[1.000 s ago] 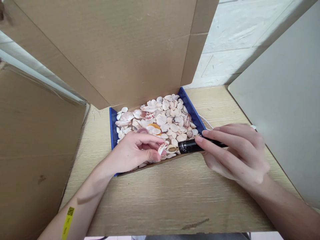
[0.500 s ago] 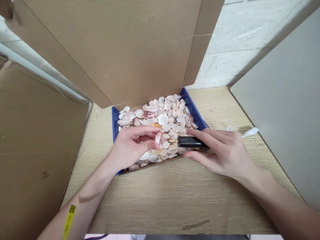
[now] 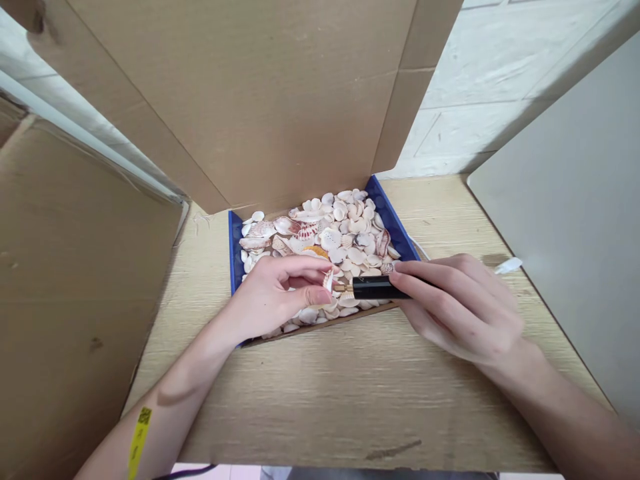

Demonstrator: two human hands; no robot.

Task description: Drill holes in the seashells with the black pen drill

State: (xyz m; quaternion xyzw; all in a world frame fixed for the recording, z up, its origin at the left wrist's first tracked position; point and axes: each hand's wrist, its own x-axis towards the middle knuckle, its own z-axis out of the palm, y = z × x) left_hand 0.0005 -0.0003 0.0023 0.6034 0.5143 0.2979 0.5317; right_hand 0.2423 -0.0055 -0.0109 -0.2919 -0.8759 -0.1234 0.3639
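Note:
A small ribbed seashell (image 3: 328, 280) is pinched between the thumb and fingers of my left hand (image 3: 275, 293). My right hand (image 3: 460, 307) is wrapped round a slim black hand drill (image 3: 377, 288) with a brass chuck. The drill lies level and points left, its tip close to the shell; whether they touch I cannot tell. Both hands are over the near part of a shallow cardboard box with blue sides (image 3: 396, 217). Loose seashells (image 3: 350, 230), mostly white, fill the box. An orange shell (image 3: 316, 252) lies just beyond my left fingers.
The box's tall cardboard lid (image 3: 280, 100) stands up behind it. More cardboard (image 3: 85, 267) leans at the left, and a grey panel (image 3: 565, 200) borders the right. A white cable plug (image 3: 509, 265) lies on the wooden table (image 3: 320, 400) beyond my right hand.
My right fingers have closed further round the drill, and its tip has come nearer the shell. My left hand with the shell has shifted slightly right and down in the view.

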